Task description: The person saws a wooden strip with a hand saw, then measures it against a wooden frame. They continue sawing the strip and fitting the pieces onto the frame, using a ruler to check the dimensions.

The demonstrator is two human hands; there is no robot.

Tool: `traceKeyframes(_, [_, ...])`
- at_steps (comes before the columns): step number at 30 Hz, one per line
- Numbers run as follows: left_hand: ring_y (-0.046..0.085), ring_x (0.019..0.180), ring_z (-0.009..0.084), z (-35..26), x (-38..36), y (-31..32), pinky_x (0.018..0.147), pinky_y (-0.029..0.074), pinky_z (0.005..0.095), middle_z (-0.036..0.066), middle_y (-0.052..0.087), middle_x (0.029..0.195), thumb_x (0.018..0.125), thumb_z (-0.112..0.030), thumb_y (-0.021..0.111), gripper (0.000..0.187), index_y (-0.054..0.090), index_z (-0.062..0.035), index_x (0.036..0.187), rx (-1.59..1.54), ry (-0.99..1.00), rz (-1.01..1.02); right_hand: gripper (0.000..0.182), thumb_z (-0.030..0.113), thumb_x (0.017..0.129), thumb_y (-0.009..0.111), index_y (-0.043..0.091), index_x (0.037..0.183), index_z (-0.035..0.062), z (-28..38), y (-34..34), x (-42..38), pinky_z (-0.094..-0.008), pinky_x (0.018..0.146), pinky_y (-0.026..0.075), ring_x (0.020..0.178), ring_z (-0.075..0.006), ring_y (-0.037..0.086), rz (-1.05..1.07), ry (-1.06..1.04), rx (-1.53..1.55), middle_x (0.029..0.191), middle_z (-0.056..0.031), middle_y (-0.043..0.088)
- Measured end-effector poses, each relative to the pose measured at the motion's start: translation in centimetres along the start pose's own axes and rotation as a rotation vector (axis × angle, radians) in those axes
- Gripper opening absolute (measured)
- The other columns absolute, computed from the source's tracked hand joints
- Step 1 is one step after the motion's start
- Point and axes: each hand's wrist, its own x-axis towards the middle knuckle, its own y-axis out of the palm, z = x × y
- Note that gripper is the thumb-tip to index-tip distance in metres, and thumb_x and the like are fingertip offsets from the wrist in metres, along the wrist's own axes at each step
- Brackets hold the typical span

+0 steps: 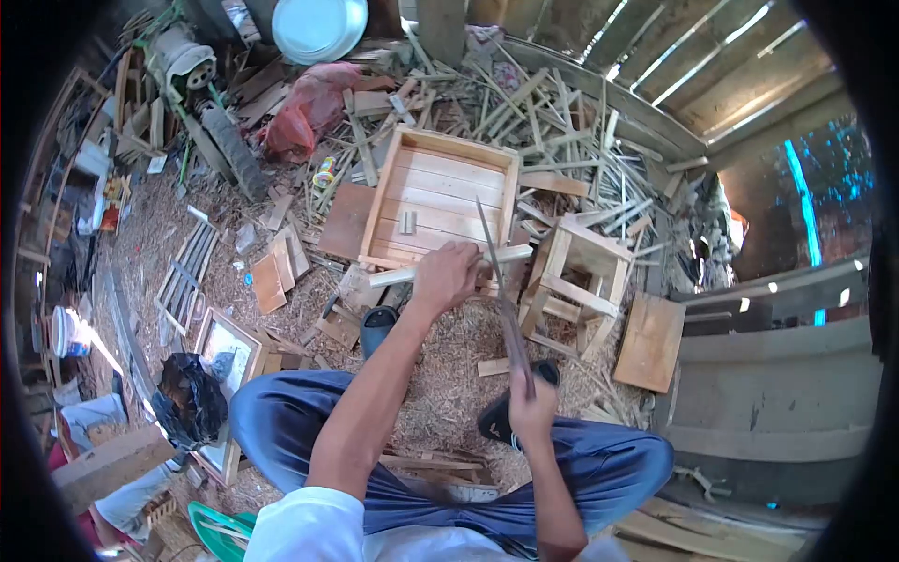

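The person sat on the ground with legs apart, and the left hand [446, 274] was closed around a pale wooden stick [449, 267] that lay crosswise in front of them, its far end pointing toward a small wooden stool frame [576, 281] and its near end sticking out to the left of the fist. The right hand [530, 408] was shut tight on the handle of a long knife [498, 281], held nearer the body and lower than the left hand, just above a black sandal [506, 412]. The blade ran upward and away from that hand, passing just beside the left hand and crossing the stick near the fingers (whether the edge was actually touching the wood cannot be told). So the stick lay between the two hands in depth, gripped by the left and met by the blade from the right. Just beyond the stick sat a shallow wooden box [440, 192] with a slatted bottom, and a flat board [651, 342] lay to the right of the stool frame. Sawdust and offcuts covered the ground, a red plastic bag [304, 117] lay farther back among the scraps, and a pale blue basin [318, 26] stood at the far edge.
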Motion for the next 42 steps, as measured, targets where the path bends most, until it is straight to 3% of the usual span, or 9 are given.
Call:
traceKeyframes(4, [0.061, 0.077, 0.037, -0.5, -0.3, -0.5, 0.064, 0.049, 0.0478, 0.016, 0.06, 0.079, 0.087, -0.028, 0.059, 0.02, 0.058, -0.0088, 0.09, 0.021, -0.015, -0.011, 0.04, 0.028, 0.09, 0.062, 0.056, 0.066, -0.0029, 2.7, 3.5, 5.0, -0.0379, 0.048, 0.039, 0.044, -0.0271, 0.048, -0.02, -0.016, 0.068, 0.053, -0.0183, 0.048])
traceKeyframes(10, [0.062, 0.074, 0.0375, -0.1, 0.9, -0.5, 0.061, 0.048, 0.0481, 0.016, 0.06, 0.078, 0.088, -0.034, 0.059, 0.025, 0.058, -0.0086, 0.091, 0.058, -0.114, 0.015, 0.021, 0.015, 0.089, 0.058, 0.067, 0.083, -0.0029, -0.4, -1.2, -3.3, -0.0373, 0.049, 0.043, 0.044, -0.0201, 0.054, 0.004, 0.054, -0.016, 0.053, -0.0185, 0.047])
traceKeyframes(16, [0.062, 0.073, 0.0379, -0.1, 1.3, -0.7, 0.062, 0.049, 0.0485, 0.016, 0.06, 0.077, 0.089, -0.032, 0.057, 0.023, 0.058, -0.0093, 0.091, 0.045, -0.041, -0.026, 0.034, 0.027, 0.088, 0.063, 0.062, 0.07, -0.0012, 2.6, 1.4, 5.6, -0.0385, 0.049, 0.041, 0.045, -0.021, 0.054, 0.051, 0.077, -0.008, 0.052, -0.0166, 0.048])
traceKeyframes(19, [0.062, 0.073, 0.0376, 0.3, 1.4, -0.6, 0.062, 0.049, 0.0484, 0.016, 0.06, 0.077, 0.089, -0.031, 0.057, 0.023, 0.059, -0.009, 0.092, 0.074, -0.061, 0.001, 0.031, 0.023, 0.087, 0.062, 0.061, 0.067, -0.0008, -1.2, -1.1, -1.7, -0.0375, 0.046, 0.04, 0.041, -0.0215, 0.052, 0.015, -0.01, -0.021, 0.049, -0.016, 0.047])
traceKeyframes(21, [0.062, 0.073, 0.0371, 0.2, 1.5, -0.8, 0.063, 0.049, 0.0483, 0.016, 0.061, 0.078, 0.089, -0.031, 0.057, 0.022, 0.059, -0.0089, 0.092, 0.063, -0.064, -0.029, 0.037, 0.02, 0.09, 0.06, 0.05, 0.061, -0.0003, -1.5, -2.5, -4.9, -0.0337, 0.045, 0.033, 0.045, -0.0108, 0.041, 0.035, 0.058, -0.038, 0.048, -0.0065, 0.038])
traceKeyframes(32, [0.063, 0.082, 0.0338, 0.4, 1.5, -0.1, 0.068, 0.051, 0.0465, 0.013, 0.065, 0.086, 0.09, -0.029, 0.057, 0.022, 0.06, -0.0077, 0.095, 0.12, -0.02, -0.019, 0.045, 0.029, 0.094, 0.057, 0.053, 0.057, 0.0017, -3.2, -3.5, -3.2, -0.03, 0.044, 0.034, 0.048, -0.0074, 0.044, 0.058, 0.181, 0.038, 0.05, 0.0006, 0.047])
traceKeyframes(35, [0.063, 0.083, 0.0343, -1.0, 1.7, -0.9, 0.07, 0.051, 0.0467, 0.014, 0.065, 0.086, 0.09, -0.03, 0.056, 0.024, 0.06, -0.0074, 0.095, 0.104, -0.071, 0.034, 0.04, 0.028, 0.091, 0.06, 0.057, 0.066, -0.0031, -2.3, -2.2, -0.8, -0.0384, 0.047, 0.038, 0.043, -0.0196, 0.048, -0.025, 0.028, 0.037, 0.05, -0.0143, 0.045])
traceKeyframes(40, [0.062, 0.086, 0.0352, -0.9, 0.8, -0.8, 0.073, 0.05, 0.0486, 0.015, 0.065, 0.088, 0.091, -0.031, 0.055, 0.025, 0.061, -0.0074, 0.097, 0.123, -0.141, 0.089, 0.046, 0.037, 0.092, 0.055, 0.062, 0.071, -0.0025, 0.9, 2.3, 5.6, -0.0428, 0.05, 0.042, 0.053, -0.0399, 0.057, 0.059, -0.018, -0.026, 0.057, -0.0222, 0.053])
traceKeyframes(42, [0.064, 0.081, 0.0367, -0.4, 1.5, -0.7, 0.07, 0.05, 0.0487, 0.016, 0.063, 0.085, 0.089, -0.029, 0.056, 0.022, 0.061, -0.0094, 0.099, 0.103, -0.109, 0.047, 0.037, 0.028, 0.091, 0.058, 0.06, 0.07, -0.0024, -0.6, 0.3, 1.3, -0.0412, 0.05, 0.041, 0.05, -0.0281, 0.054, 0.024, -0.015, -0.006, 0.055, -0.0183, 0.049])
